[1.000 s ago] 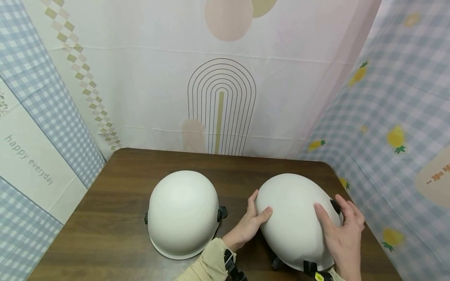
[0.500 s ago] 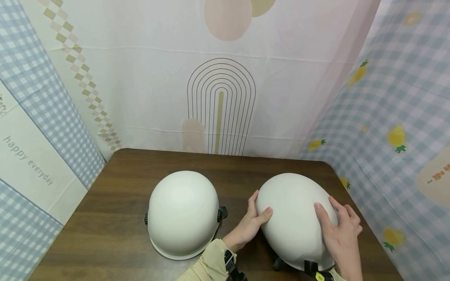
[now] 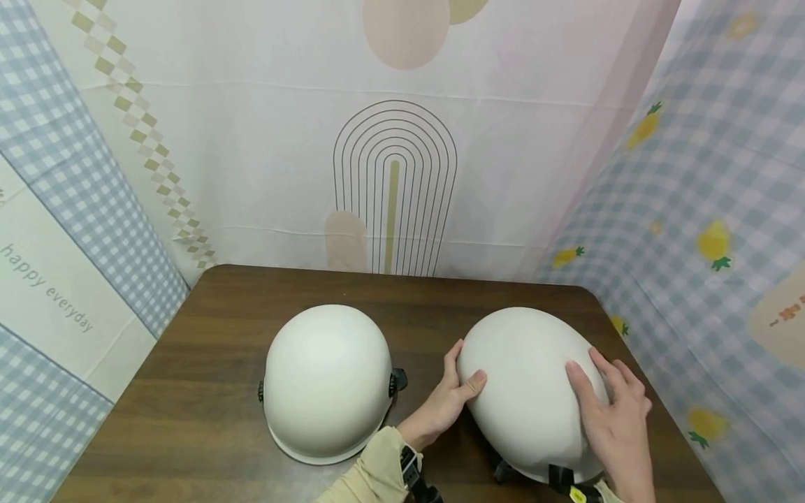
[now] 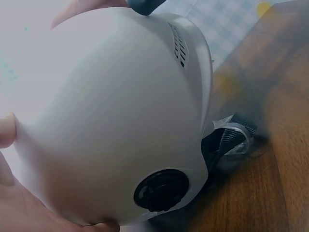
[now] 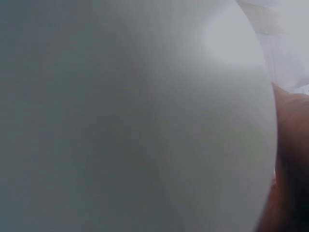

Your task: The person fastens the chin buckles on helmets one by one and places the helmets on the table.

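Observation:
Between my two hands is a white helmet (image 3: 525,395), tilted over at the right of the table. My left hand (image 3: 445,398) grips its left side, thumb on the shell and fingers round the far side. On the opposite side my right hand (image 3: 613,412) holds the shell, with thumb and fingers spread over it. The left wrist view shows the helmet's round black knob (image 4: 161,190), a slotted vent (image 4: 178,46) and a dark strap (image 4: 231,137) hanging below the rim. White shell (image 5: 145,116) fills most of the right wrist view.
A second white helmet (image 3: 328,384) rests dome up on the brown wooden table (image 3: 207,349), left of my left hand. Behind the table hangs a pale printed cloth (image 3: 270,154). Blue checked cloth (image 3: 711,175) closes in on the right side.
My right hand's fingers have come down from beside the black knob onto the shell and now cover it. The held helmet has shifted very slightly; my left hand keeps its hold.

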`<move>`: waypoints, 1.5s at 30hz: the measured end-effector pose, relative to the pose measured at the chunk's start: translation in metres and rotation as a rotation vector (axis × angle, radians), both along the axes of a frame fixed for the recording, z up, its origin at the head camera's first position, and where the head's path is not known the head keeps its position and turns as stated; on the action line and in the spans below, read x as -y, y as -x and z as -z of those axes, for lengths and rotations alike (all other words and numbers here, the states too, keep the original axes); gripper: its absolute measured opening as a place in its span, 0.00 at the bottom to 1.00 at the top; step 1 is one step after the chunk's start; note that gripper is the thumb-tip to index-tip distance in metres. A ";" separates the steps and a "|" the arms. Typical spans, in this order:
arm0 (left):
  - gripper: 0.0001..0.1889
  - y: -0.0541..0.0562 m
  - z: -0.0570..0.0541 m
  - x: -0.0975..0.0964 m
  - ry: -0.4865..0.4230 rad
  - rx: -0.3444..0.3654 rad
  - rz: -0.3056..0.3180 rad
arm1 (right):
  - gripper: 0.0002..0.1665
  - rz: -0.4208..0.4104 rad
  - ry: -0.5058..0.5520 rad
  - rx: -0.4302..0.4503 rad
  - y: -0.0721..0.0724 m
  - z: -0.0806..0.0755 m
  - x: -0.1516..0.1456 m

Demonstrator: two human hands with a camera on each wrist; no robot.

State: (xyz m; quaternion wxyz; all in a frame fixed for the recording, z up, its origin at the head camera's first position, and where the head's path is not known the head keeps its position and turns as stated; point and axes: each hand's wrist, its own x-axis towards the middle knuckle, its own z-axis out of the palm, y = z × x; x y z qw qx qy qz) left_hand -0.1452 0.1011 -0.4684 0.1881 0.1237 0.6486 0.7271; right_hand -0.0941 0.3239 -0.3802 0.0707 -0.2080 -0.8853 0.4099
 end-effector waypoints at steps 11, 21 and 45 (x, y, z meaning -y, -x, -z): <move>0.44 0.001 0.000 0.000 -0.002 -0.015 0.001 | 0.45 -0.001 0.004 0.001 0.000 -0.002 0.000; 0.42 0.002 0.002 0.001 -0.002 -0.020 -0.011 | 0.45 -0.023 -0.045 0.005 -0.001 -0.006 0.002; 0.41 -0.001 0.004 0.004 -0.027 0.014 -0.031 | 0.40 -0.017 -0.052 -0.087 -0.003 -0.009 0.010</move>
